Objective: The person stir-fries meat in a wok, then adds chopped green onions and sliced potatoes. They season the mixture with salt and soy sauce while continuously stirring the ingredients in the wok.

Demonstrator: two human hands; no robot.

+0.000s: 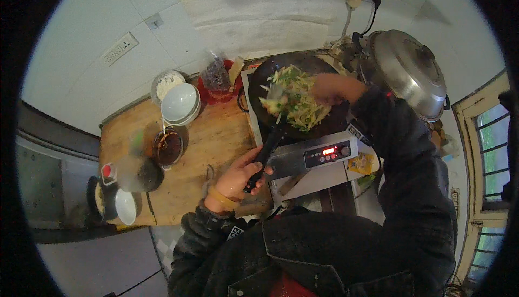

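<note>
A dark wok (281, 64) holds pale and green shredded vegetables (305, 105). My left hand (238, 178) is closed around a long black handle (268, 148) that slants over the wok's near rim. At its far end, a greyish blade like a spatula's (274, 92), blurred, sits among the vegetables at the left. Above the right part of the food is my right hand (336, 88), reaching in from the right. Its fingers are smeared by motion, and whether they hold anything is hidden. Under the wok stands an induction cooker (292, 159) with a lit red display.
Stacked white bowls (180, 102), a bowl of white powder (168, 83) and a dark sauce bowl (168, 148) with a spoon stand on the wooden table (216, 129). Behind them lies a plastic bag (215, 75). A large lidded steel pot (405, 70) stands right of the wok.
</note>
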